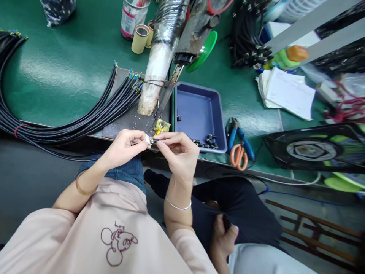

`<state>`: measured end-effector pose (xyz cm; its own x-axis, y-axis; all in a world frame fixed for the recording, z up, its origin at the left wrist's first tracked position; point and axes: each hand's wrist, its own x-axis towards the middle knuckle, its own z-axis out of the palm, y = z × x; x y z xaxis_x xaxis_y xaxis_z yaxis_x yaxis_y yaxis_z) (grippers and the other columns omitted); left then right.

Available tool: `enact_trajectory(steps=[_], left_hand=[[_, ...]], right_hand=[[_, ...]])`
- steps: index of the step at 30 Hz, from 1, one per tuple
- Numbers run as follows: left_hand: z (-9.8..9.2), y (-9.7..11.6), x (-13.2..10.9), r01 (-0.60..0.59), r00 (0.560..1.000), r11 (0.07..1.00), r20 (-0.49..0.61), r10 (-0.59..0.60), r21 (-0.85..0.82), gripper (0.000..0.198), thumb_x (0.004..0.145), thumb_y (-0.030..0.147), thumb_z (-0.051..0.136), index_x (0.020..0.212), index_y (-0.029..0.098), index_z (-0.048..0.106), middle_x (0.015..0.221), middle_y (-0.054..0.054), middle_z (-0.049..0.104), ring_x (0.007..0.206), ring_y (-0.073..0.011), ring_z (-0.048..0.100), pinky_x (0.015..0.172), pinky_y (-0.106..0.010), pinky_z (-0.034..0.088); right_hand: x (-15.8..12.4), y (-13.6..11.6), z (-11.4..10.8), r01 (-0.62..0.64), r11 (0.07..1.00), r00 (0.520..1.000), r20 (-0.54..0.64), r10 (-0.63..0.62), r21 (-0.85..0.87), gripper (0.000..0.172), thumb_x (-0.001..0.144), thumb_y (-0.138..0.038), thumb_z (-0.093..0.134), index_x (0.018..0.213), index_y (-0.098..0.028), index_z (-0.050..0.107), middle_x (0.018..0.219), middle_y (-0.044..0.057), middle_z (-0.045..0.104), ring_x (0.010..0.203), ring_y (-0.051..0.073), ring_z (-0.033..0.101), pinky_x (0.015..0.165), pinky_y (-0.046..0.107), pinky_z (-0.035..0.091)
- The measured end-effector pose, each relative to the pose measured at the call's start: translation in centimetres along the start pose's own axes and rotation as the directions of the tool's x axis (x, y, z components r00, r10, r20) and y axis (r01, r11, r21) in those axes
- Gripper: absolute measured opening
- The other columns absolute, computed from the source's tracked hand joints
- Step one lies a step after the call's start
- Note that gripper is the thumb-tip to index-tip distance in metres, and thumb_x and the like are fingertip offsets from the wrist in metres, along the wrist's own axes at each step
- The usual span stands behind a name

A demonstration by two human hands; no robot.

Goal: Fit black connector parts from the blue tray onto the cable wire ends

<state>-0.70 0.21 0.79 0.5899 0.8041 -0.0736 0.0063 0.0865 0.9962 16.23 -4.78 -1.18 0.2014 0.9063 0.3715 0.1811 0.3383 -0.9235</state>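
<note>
Both hands meet at the table's front edge, fingertips almost touching. My left hand (128, 144) is closed in a pinch on a small white piece (147, 140), too small to name more exactly. My right hand (181, 152) pinches a small connector (154, 140) with metal pins turned toward the white piece; whether the two touch I cannot tell. Just beyond the fingers lies a crumpled yellow scrap (163, 126). Above it a soldering iron (169, 89) points down, beside a white, film-wrapped tube (152, 80).
A bundle of black cables (85, 127) with stripped coloured ends lies left. A blue tray (196, 102) holds several black connectors. Right of it are pliers (245, 142) and orange-handled scissors (238, 156), then papers (289, 93) and a fan (313, 148). A co-worker's hand (224, 238) rests close by.
</note>
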Motion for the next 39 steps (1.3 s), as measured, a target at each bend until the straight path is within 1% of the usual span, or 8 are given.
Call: enact_trajectory(steps=[6, 14, 21, 29, 31, 33, 37, 39], left_hand=[[0.0, 0.1, 0.0, -0.014, 1.0, 0.999, -0.007, 0.014, 0.045, 0.022, 0.081, 0.029, 0.055, 0.064, 0.015, 0.055, 0.057, 0.006, 0.032, 0.054, -0.0065, 0.025, 0.05, -0.022, 0.02], [0.2, 0.1, 0.0, -0.027, 0.996, 0.99, -0.076, 0.038, 0.14, 0.021, 0.08, 0.029, 0.054, 0.065, 0.015, 0.055, 0.057, 0.006, 0.035, 0.055, -0.0071, 0.029, 0.052, -0.021, 0.025], [0.3, -0.1, 0.0, -0.041, 0.992, 0.985, -0.11, 0.06, 0.165, 0.019, 0.079, 0.028, 0.054, 0.066, 0.015, 0.057, 0.056, 0.007, 0.033, 0.055, -0.0074, 0.028, 0.052, -0.022, 0.024], [0.5, -0.1, 0.1, -0.05, 0.987, 0.979, -0.138, 0.078, 0.199, 0.016, 0.078, 0.026, 0.053, 0.065, 0.016, 0.055, 0.055, 0.007, 0.032, 0.054, -0.0074, 0.027, 0.053, -0.023, 0.023], [0.5, -0.1, 0.1, -0.043, 0.986, 0.978, -0.148, 0.074, 0.205, 0.016, 0.077, 0.026, 0.053, 0.065, 0.016, 0.054, 0.055, 0.007, 0.033, 0.054, -0.0076, 0.028, 0.053, -0.024, 0.023], [0.5, -0.1, 0.1, -0.037, 0.985, 0.978, -0.156, 0.07, 0.205, 0.016, 0.077, 0.026, 0.053, 0.065, 0.016, 0.053, 0.055, 0.006, 0.034, 0.054, -0.0078, 0.029, 0.054, -0.024, 0.024], [0.7, -0.1, 0.0, -0.021, 0.983, 0.978, -0.172, 0.058, 0.21, 0.015, 0.077, 0.025, 0.053, 0.065, 0.017, 0.053, 0.055, 0.006, 0.032, 0.054, -0.0081, 0.028, 0.054, -0.025, 0.023], [0.8, -0.1, 0.0, -0.02, 0.983, 0.978, -0.175, 0.057, 0.205, 0.014, 0.077, 0.025, 0.053, 0.065, 0.017, 0.053, 0.055, 0.006, 0.032, 0.055, -0.0081, 0.027, 0.053, -0.025, 0.023]], right_hand=[[-0.3, 0.3, 0.1, 0.01, 1.0, 1.0, -0.015, -0.01, -0.011, 0.014, 0.084, -0.017, 0.075, 0.077, -0.022, 0.064, 0.088, 0.0, 0.079, 0.08, 0.015, 0.076, 0.067, 0.025, 0.063], [-0.6, 0.6, 0.5, 0.228, 0.958, 0.971, -0.034, -0.238, -0.172, 0.015, 0.085, -0.01, 0.072, 0.081, -0.023, 0.066, 0.091, 0.001, 0.08, 0.083, 0.016, 0.077, 0.077, 0.031, 0.063], [-0.7, 0.8, 0.6, 0.226, 0.956, 0.97, -0.043, -0.238, -0.186, 0.013, 0.086, -0.01, 0.072, 0.082, -0.022, 0.066, 0.091, 0.002, 0.08, 0.084, 0.016, 0.077, 0.078, 0.031, 0.064], [-1.1, 0.3, 0.4, 0.233, 0.919, 0.965, -0.038, -0.258, -0.319, 0.01, 0.089, -0.015, 0.071, 0.084, -0.022, 0.066, 0.095, 0.003, 0.08, 0.09, 0.019, 0.078, 0.079, 0.033, 0.066], [-1.4, 0.1, 0.4, 0.216, 0.912, 0.959, -0.098, -0.265, -0.35, 0.008, 0.089, -0.017, 0.071, 0.087, -0.022, 0.066, 0.095, 0.002, 0.08, 0.083, 0.018, 0.079, 0.07, 0.03, 0.066], [-1.7, 0.0, 0.3, 0.203, 0.906, 0.935, -0.203, -0.293, -0.371, 0.006, 0.09, -0.02, 0.071, 0.09, -0.022, 0.065, 0.086, 0.0, 0.078, 0.063, 0.015, 0.075, 0.052, 0.024, 0.06], [-1.9, -0.5, 0.3, 0.256, 0.877, 0.833, -0.368, -0.414, -0.406, 0.01, 0.092, -0.031, 0.07, 0.097, -0.024, 0.066, 0.062, -0.007, 0.064, 0.038, 0.008, 0.056, 0.034, 0.02, 0.04], [-2.0, -0.8, 0.3, 0.22, 0.89, 0.863, -0.346, -0.369, -0.4, 0.013, 0.094, -0.03, 0.066, 0.106, -0.024, 0.064, 0.06, -0.009, 0.061, 0.038, 0.008, 0.055, 0.034, 0.019, 0.038]])
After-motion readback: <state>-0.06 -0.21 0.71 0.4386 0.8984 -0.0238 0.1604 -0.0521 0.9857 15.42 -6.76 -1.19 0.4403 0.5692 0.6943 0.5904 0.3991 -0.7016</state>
